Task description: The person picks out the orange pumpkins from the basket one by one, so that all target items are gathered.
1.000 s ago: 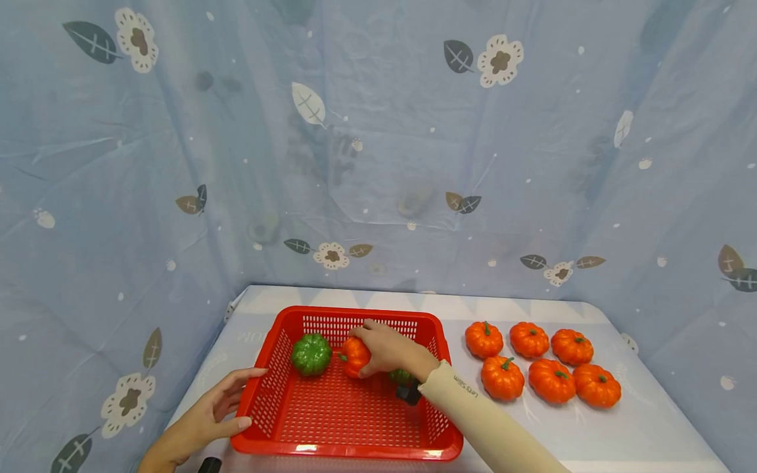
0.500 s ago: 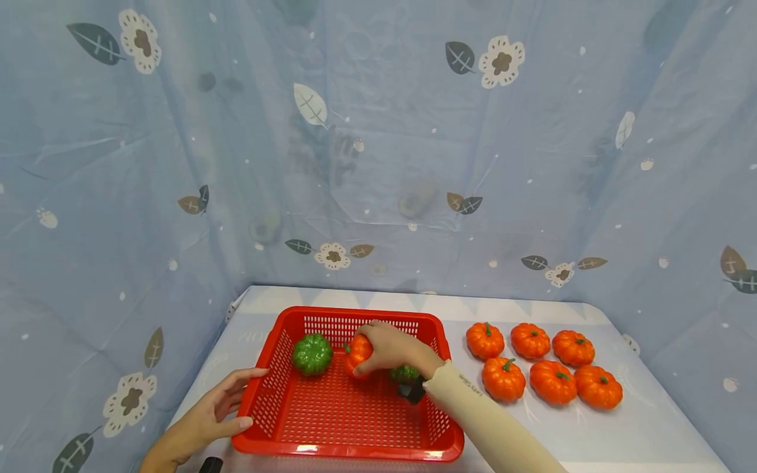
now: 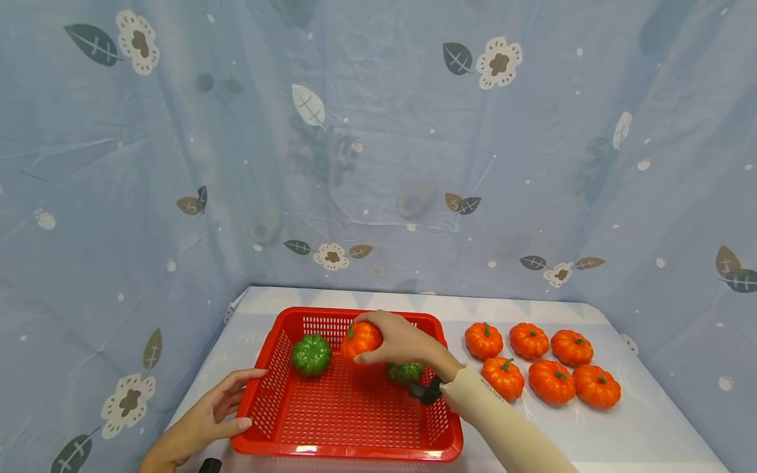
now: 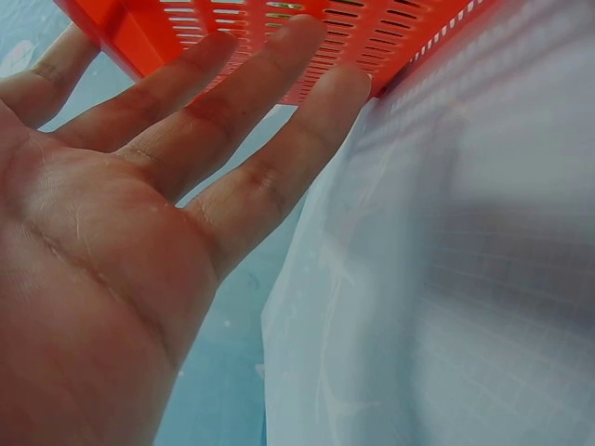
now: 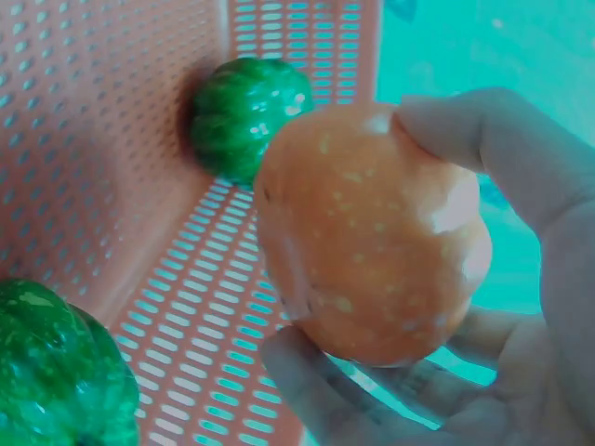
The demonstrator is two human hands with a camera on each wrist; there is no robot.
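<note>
My right hand [image 3: 407,340] grips a small orange pumpkin [image 3: 361,338], thumb on one side and fingers on the other. The right wrist view shows this pumpkin [image 5: 367,237] held above the slotted floor of the red plastic basket [image 3: 349,450]. Inside the basket are two green pumpkins, one near the back left [image 3: 311,355] and the other [image 3: 405,373] partly under my right wrist. At the basket's left side my left hand [image 3: 204,415] has its fingers spread, fingertips right at the wall. Those fingers [image 4: 260,190] look nearly straight in the left wrist view.
Several orange pumpkins [image 3: 552,381] stand in two rows on the white table [image 3: 627,440], right of the basket. A blue patterned curtain [image 3: 378,164] hangs behind the table and along its sides.
My right hand has lifted the orange pumpkin upward from lower in the basket, tilting its stem up. The forearm has shifted slightly right. My left hand and the basket have stayed put.
</note>
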